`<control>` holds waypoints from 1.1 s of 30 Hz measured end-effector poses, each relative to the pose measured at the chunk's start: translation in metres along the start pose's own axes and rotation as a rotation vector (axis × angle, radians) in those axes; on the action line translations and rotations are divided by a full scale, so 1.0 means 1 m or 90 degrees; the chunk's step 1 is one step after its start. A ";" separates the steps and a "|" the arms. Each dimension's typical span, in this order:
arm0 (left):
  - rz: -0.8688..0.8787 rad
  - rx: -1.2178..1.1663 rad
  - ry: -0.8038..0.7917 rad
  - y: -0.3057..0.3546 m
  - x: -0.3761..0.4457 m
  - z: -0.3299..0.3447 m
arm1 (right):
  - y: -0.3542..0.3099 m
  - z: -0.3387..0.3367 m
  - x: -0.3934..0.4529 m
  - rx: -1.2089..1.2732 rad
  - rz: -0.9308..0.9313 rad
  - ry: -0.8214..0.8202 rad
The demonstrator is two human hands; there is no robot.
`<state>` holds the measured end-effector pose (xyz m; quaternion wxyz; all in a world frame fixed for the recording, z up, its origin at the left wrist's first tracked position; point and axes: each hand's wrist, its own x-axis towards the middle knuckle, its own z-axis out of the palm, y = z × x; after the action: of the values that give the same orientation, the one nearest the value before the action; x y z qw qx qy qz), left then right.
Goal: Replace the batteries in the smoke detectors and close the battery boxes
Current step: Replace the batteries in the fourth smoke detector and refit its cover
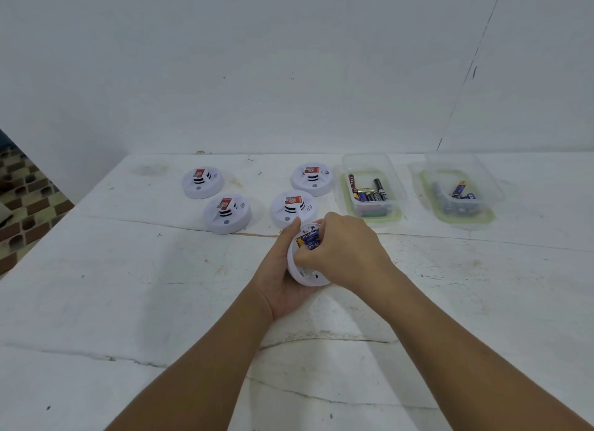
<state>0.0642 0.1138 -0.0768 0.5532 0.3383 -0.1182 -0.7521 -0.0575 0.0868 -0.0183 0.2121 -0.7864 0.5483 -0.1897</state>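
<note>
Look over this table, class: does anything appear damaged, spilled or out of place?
Yes: the white tabletop is cracked, with long dark cracks running across it, and it is stained. The four smoke detectors and two battery tubs sit tidily.

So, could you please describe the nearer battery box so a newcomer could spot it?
Start at the table's back edge, right of the four smoke detectors. Two clear boxes sit there; it is the left box, beside the detectors and fuller than the right box.

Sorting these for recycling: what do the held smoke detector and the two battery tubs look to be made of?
The held smoke detector looks like white matte moulded plastic, smooth and opaque. The left tub and right tub look like clear thin plastic, since the batteries show through their walls; each seems to have a pale green base.
</note>
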 end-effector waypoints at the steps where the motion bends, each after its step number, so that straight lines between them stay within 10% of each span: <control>1: 0.000 0.002 0.003 0.000 -0.001 0.000 | 0.000 0.000 0.000 -0.001 -0.003 0.003; 33: 0.002 0.005 0.004 -0.001 0.003 -0.002 | 0.009 -0.002 -0.007 0.067 0.041 -0.029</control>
<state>0.0642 0.1124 -0.0803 0.5535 0.3422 -0.1200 -0.7498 -0.0679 0.0904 -0.0216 0.2716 -0.7601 0.5578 -0.1935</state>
